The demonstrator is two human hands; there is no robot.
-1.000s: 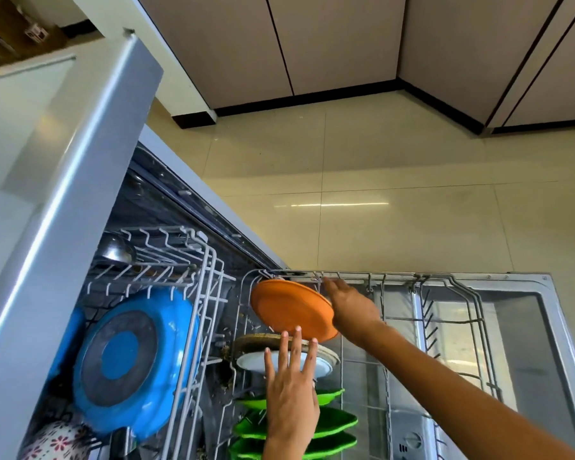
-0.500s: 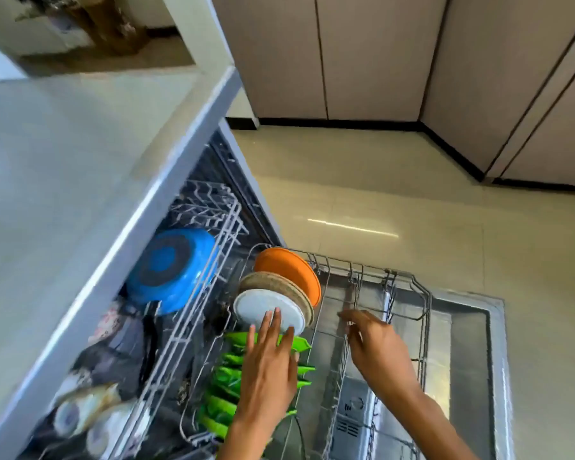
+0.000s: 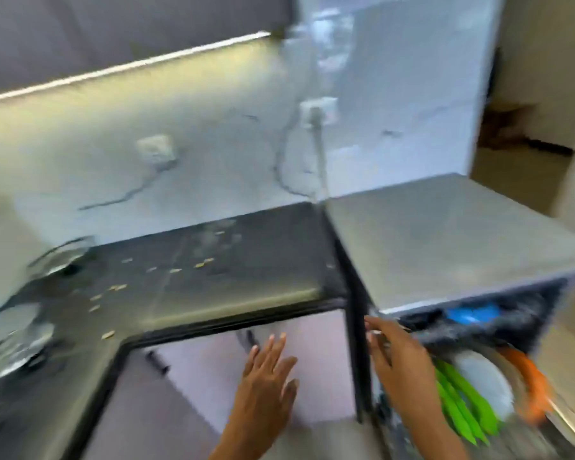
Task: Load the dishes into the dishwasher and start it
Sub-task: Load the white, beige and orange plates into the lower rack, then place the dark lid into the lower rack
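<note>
Whole view motion-blurred, dishwasher rack (image 3: 498, 393) cut off right, perhaps plates

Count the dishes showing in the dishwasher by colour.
Green plates: about 3, too blurred to be sure
White plate: 1
Orange plate: 1
Blue dish: 1
Total: about 6

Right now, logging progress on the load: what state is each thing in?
Dishwasher: open, rack pulled out.
Green plates: standing on edge in the rack.
White plate: on edge behind them.
Orange plate: on edge, rearmost.
Left hand: fingers spread, holding nothing.
Right hand: fingers out, empty, by the rack.
Counter: crumbs scattered.
</note>
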